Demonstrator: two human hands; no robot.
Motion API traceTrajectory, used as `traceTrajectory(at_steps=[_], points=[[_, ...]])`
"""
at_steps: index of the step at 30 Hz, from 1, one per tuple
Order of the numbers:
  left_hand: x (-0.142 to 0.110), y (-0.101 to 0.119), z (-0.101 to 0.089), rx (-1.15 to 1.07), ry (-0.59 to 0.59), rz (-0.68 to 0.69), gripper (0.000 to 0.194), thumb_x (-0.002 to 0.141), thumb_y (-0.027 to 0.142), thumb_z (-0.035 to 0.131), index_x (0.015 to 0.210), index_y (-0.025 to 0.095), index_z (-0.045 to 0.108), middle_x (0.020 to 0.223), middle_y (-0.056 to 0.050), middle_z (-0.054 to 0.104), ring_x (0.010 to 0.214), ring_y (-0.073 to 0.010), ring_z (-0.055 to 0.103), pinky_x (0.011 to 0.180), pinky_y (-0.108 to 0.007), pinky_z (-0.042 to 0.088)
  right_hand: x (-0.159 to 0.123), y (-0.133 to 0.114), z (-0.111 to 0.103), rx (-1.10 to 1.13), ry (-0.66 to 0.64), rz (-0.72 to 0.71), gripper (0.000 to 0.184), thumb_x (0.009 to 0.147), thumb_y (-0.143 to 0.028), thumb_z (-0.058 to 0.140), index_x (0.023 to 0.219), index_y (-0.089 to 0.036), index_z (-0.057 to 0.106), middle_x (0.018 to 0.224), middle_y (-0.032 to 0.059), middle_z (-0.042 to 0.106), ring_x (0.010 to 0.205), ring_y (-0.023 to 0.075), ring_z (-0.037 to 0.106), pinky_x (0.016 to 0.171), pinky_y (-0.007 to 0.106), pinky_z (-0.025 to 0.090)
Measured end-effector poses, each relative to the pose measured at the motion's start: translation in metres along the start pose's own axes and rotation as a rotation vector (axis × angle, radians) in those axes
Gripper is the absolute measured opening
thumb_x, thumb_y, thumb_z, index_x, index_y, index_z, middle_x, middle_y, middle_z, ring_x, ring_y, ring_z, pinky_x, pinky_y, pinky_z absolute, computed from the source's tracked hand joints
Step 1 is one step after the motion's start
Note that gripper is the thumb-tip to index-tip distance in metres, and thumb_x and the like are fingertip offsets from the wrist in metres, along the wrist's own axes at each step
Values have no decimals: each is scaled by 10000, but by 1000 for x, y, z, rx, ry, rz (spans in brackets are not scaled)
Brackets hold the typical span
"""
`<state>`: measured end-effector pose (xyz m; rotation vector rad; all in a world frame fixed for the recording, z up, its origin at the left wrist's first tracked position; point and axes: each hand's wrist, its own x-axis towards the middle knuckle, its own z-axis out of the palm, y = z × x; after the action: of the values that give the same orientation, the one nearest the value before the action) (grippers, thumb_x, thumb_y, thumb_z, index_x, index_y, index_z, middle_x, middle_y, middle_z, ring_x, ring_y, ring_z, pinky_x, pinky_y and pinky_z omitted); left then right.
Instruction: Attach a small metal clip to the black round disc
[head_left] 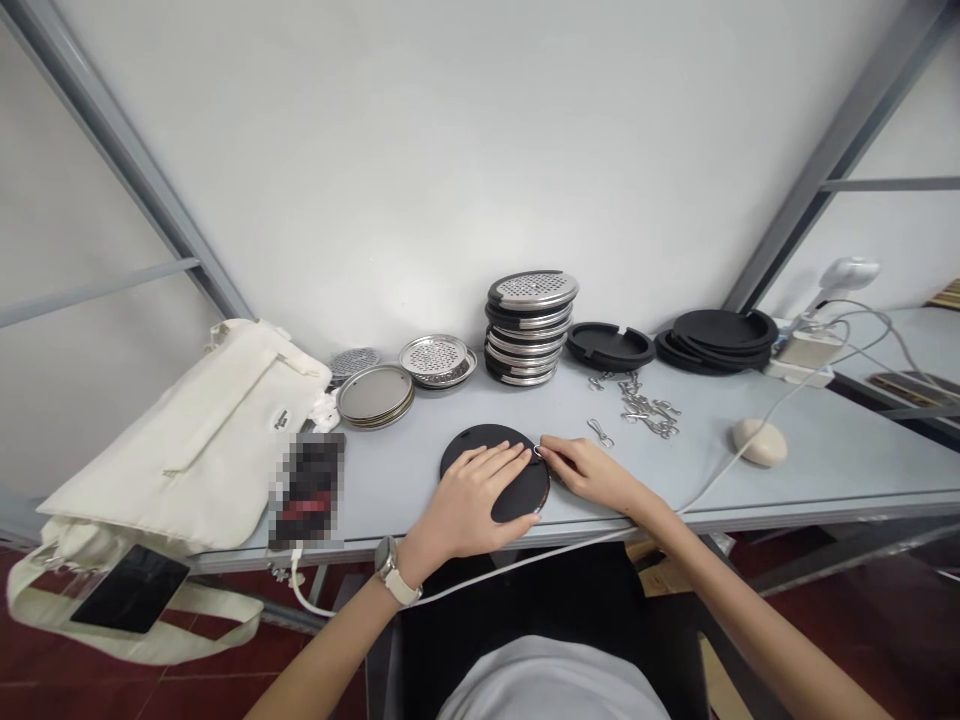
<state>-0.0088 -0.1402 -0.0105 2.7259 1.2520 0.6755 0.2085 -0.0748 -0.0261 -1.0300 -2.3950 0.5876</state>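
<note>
A round black disc (484, 438) lies on the grey table near its front edge. My left hand (480, 490) rests flat across it, fingers stretched out and thumb at its lower rim. At the disc's right edge my right hand (589, 470) pinches a small metal clip (537, 451), of which only a looped end shows. A single loose wire clip (600, 432) lies just beyond that hand, and a pile of similar metal clips (651, 412) is further right. The disc's underside is hidden.
Behind stand a tall stack of perforated metal discs in black holders (531, 330), black round holders (611, 345), more black discs (716, 340) and flat metal plates (375, 395). A white bag (172, 440) and phone sit left; a mouse (760, 442) and white cable (727, 470) are right.
</note>
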Motion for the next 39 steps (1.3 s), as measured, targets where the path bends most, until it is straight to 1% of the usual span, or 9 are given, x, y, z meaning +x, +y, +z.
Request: traceTrajectory(at_steps=[5,15,18,22,30,34,39], points=[[0,0,2,3,24,-10,653,853,515,529,1423,231,385,1445,-58,455,1344,-228,414,1117,-413,323,0,1,0,-7,-8,-2,299,980,-283,326,741,-198,485,626,1,546,548,137,461,575,255,329],[1,-1,6,3,34,-18,650,840,502,543,1417,242,397,1433,-59,470,1337,-244,425,1123,-435,317,1,-5,-5,4,-34,1,283,971,-275,321,742,-208,474,615,2,539,535,143,457,573,257,339],[1,-1,7,8,38,-16,645,842,501,540,1413,234,402,1431,-55,473,1339,-237,422,1123,-427,322,1,-5,-5,-2,-44,8,279,968,-275,323,744,-208,475,611,1,535,535,144,457,573,257,340],[1,1,6,19,42,-21,637,850,492,532,1412,221,401,1435,-50,468,1344,-225,415,1130,-417,319,1,-4,-4,-4,-40,17,286,970,-278,317,733,-209,462,598,-8,514,529,140,447,570,256,338],[-1,4,6,20,50,-22,617,863,471,516,1416,222,402,1451,-70,443,1349,-248,407,1136,-444,309,-1,-1,-4,47,-27,11,303,972,-318,326,732,-208,475,626,-5,543,550,140,476,587,255,367],[-2,3,9,28,64,-21,615,855,472,525,1400,204,428,1446,-80,448,1339,-255,421,1127,-446,335,-2,0,-2,37,-7,13,295,972,-317,318,733,-210,455,604,-18,505,531,135,458,577,254,349],[-3,1,11,35,71,-14,612,860,477,515,1394,190,435,1448,-80,445,1340,-251,421,1134,-439,333,-2,0,0,35,-3,18,286,970,-313,310,731,-214,432,590,-28,467,521,135,440,567,248,332]])
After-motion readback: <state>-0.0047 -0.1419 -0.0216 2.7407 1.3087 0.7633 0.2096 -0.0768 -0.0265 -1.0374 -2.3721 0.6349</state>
